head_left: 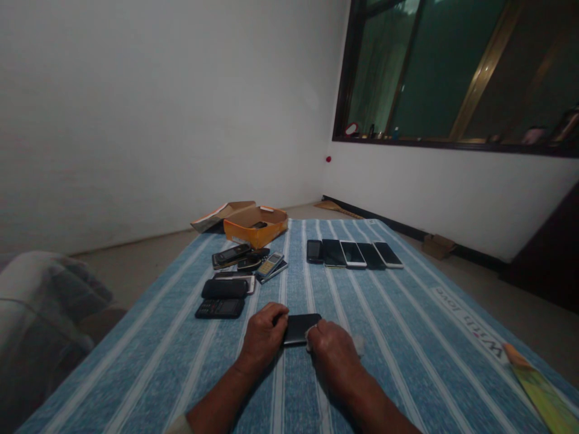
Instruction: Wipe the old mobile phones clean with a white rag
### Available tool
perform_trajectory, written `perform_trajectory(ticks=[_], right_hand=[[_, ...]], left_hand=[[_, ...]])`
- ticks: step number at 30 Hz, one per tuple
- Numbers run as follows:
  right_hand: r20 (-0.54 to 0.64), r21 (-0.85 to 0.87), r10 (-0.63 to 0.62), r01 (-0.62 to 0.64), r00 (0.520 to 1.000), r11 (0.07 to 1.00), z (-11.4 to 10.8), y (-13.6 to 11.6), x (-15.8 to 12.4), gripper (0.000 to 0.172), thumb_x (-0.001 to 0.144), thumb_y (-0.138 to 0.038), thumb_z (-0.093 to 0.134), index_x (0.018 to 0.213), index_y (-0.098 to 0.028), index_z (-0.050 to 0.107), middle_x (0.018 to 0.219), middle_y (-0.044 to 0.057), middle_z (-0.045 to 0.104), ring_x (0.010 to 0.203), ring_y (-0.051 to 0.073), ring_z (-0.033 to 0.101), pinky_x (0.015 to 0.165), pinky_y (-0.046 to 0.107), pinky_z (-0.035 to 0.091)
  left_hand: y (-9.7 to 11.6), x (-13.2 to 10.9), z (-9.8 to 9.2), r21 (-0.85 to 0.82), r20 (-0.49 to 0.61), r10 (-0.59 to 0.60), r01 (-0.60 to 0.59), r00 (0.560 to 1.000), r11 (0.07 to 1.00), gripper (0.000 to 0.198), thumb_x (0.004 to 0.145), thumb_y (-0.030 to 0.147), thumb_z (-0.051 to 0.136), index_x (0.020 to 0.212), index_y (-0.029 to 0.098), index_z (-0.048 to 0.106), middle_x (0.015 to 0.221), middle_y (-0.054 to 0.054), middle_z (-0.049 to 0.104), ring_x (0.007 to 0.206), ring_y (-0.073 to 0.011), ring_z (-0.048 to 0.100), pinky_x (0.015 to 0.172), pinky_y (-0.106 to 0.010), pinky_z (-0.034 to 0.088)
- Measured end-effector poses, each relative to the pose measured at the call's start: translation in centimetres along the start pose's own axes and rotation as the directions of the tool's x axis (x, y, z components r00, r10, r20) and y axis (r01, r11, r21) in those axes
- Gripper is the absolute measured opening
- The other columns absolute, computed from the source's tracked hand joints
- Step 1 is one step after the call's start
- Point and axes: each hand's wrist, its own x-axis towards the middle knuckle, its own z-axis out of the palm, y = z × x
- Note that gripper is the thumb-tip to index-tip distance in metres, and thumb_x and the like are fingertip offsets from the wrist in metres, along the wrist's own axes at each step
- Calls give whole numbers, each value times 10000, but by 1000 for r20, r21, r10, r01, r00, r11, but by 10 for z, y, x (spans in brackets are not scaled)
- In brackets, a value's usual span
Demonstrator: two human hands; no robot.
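Observation:
A black smartphone (pixel 300 328) lies on the blue striped cloth in front of me. Its left end is gripped by my left hand (pixel 266 334), with the fingers closed at the edge. My right hand (pixel 333 352) is closed around a crumpled white wipe (pixel 312 335), pressed to the phone's right end. A bit of white material (pixel 359 344) shows beyond the right hand. Left of the phone lie a black keypad phone (pixel 221 308), a black case-like phone (pixel 225 288) and a pile with a silver-and-yellow keypad phone (pixel 270 265).
Several phones lie in a row at the back right, including a white-framed phone (pixel 353 254). An open orange box (pixel 253 232) with its lid (pixel 221 216) stands at the back left. A yellow-green item (pixel 538 392) lies at the right edge. Grey fabric (pixel 49 301) is at the left.

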Motion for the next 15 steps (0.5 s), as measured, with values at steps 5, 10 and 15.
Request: perform_trajectory(ticks=[5,10,15], right_hand=[[-15,8,6,-6,1000,1000,2,-2,-2,275,857,0,480,915,-171,687,907,90,673,837,233,634,669,304,413],[-4,30,12,-12,1000,999,-4,-3,-3,263,856,4,488,909,-164,683,916,84,672,847,224,630,673,295,404],[-38,56,9,-7,999,998,-3,-1,-4,275,861,7,473,877,-174,679,890,69,663,825,198,625,657,272,378]], left_hand=[[-1,0,0,18,-2,17,-17,1000,1000,194,803,264,481,728,213,652,754,-35,693,732,-204,674,717,-304,521],[2,-2,-1,72,43,73,-76,996,995,191,824,243,464,743,204,632,745,-37,663,724,-201,653,700,-315,515],[5,-5,-1,129,82,164,-173,983,976,142,815,227,501,825,197,639,838,-64,681,802,-227,647,745,-359,542]])
